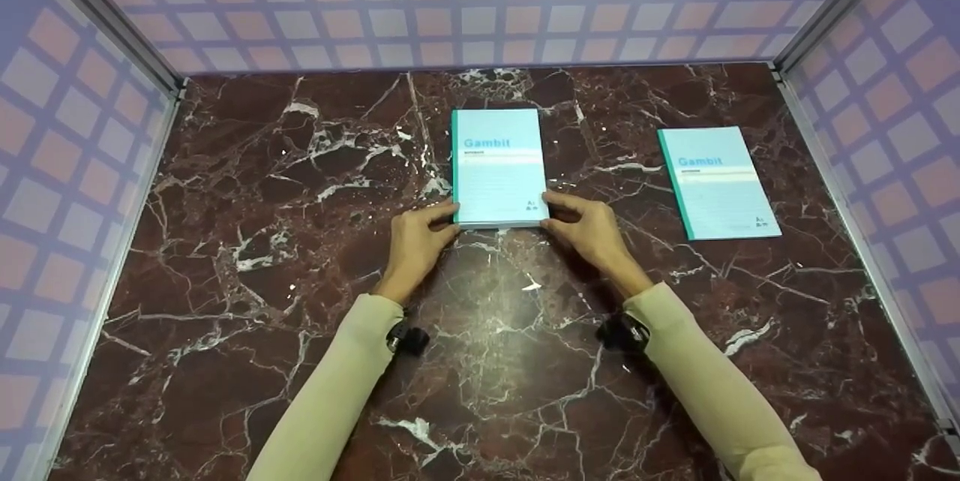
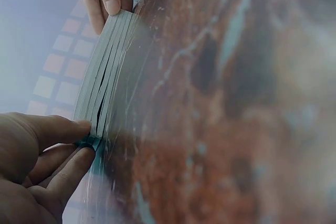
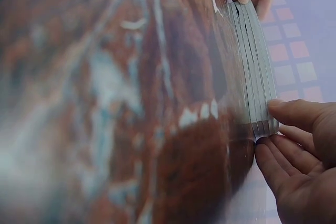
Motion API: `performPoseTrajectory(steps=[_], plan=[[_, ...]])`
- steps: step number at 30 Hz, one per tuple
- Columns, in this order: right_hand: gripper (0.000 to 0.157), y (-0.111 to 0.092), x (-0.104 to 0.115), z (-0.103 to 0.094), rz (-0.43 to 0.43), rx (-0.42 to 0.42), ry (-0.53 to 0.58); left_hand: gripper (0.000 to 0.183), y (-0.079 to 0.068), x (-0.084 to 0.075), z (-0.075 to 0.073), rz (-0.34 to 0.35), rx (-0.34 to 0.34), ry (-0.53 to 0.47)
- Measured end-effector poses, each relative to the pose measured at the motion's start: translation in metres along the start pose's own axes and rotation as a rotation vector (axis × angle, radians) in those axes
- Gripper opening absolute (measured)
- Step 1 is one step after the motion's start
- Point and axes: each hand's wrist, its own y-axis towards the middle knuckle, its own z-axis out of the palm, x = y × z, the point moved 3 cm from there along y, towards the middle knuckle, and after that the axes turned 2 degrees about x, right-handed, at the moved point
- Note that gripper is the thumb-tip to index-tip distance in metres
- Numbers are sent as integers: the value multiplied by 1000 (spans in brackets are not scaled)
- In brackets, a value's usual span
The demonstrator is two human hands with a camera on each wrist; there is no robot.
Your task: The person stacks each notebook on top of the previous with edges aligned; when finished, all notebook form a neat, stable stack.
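Note:
A stack of several light-blue notebooks [image 1: 498, 173], labelled Gambit and with a green spine on the left, lies on the marbled table. My left hand [image 1: 416, 241] holds its near left corner between thumb and fingers. At the near right corner, my right hand [image 1: 592, 232] grips it the same way. In the left wrist view, the page edges of the stack [image 2: 107, 72] show narrow gaps, and the left hand [image 2: 39, 156] is at the nearer end. The right wrist view has the right hand [image 3: 299, 145] on the layered edges [image 3: 254, 66].
Another light-blue Gambit notebook [image 1: 720, 184] lies slightly turned on the right side of the dark red marbled table [image 1: 262, 331]. Checkered panels [image 1: 465, 8] stand at the back and both sides, with metal frame strips [image 1: 832, 1] at the corners.

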Motion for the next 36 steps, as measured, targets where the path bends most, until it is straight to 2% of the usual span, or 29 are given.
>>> performPoseTrajectory(steps=[12, 29, 36], plan=[[42, -2, 1, -1, -22, 14, -14, 30, -1, 0, 0, -15, 8, 14], [41, 0, 0, -2, -8, 5, -4, 29, 0, 2, 0, -54, 10, 29], [44, -1, 1, -2, -4, 13, 9, 32, -2, 3, -1, -34, 0, -4]])
